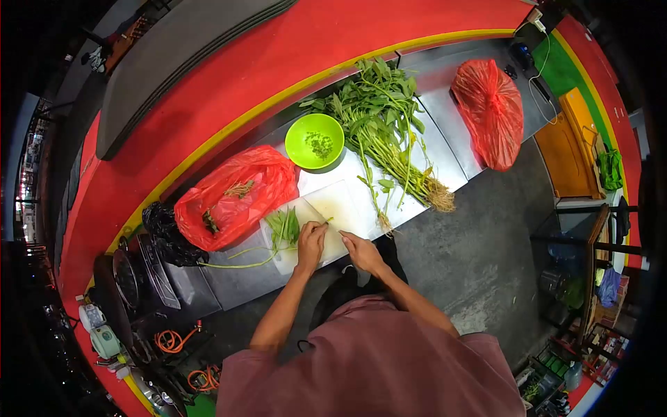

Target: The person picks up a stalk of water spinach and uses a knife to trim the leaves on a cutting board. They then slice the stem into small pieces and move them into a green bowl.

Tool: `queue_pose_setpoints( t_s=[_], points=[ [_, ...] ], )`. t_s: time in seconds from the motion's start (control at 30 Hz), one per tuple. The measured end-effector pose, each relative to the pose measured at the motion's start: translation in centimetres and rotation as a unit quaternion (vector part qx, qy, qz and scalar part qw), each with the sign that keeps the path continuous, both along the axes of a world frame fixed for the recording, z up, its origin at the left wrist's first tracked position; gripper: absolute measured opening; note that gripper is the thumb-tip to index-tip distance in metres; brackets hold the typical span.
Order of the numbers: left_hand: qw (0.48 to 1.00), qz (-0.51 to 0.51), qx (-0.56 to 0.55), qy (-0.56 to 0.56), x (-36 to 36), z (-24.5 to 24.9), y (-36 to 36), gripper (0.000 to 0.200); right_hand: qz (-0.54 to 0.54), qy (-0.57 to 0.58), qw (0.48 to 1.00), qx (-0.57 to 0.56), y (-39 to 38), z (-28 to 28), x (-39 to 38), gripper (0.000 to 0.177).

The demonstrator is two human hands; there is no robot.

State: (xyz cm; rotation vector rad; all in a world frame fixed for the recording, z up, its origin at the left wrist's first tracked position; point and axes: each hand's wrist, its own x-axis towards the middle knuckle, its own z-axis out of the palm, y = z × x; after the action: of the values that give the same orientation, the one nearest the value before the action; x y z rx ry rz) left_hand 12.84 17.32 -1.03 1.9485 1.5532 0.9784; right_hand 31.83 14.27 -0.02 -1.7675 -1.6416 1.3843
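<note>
Left fingers [320, 227] pinch leafy greens [283, 228], slender-stemmed, fresh; right fingers [349, 240] curled, hold unclear

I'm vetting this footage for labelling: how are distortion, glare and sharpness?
Head view: wide-angle distortion bows the red panel with a yellow stripe, and corners fall black; head view: the silver metal countertop glares white beside the bundle of leafy green stems; head view: bare left hand and bare right hand look fairly clear, though fine detail there is too small to tell.
</note>
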Motion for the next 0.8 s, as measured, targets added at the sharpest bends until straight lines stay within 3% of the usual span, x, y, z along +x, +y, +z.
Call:
queue_pose_setpoints(
  t_s=[0.3,0.37,0.8],
  points=[
    [1.0,0.017,-0.017,0.004,-0.1,-1.2,0.5,0.016,0.003,0.017,0.998,-0.055,-1.1,1.4,1.9,0.041],
    [1.0,0.017,-0.02,-0.013,-0.2,-1.3,0.5,0.016,0.0,0.024,1.0,-0.009,-0.8,0.5,1.4,0.041],
    [1.0,0.018,-0.018,-0.007,-0.4,-1.5,0.8,0.013,0.017,-0.006,1.0,-0.004,-0.2,1.6,1.1,0.039]
  ],
)
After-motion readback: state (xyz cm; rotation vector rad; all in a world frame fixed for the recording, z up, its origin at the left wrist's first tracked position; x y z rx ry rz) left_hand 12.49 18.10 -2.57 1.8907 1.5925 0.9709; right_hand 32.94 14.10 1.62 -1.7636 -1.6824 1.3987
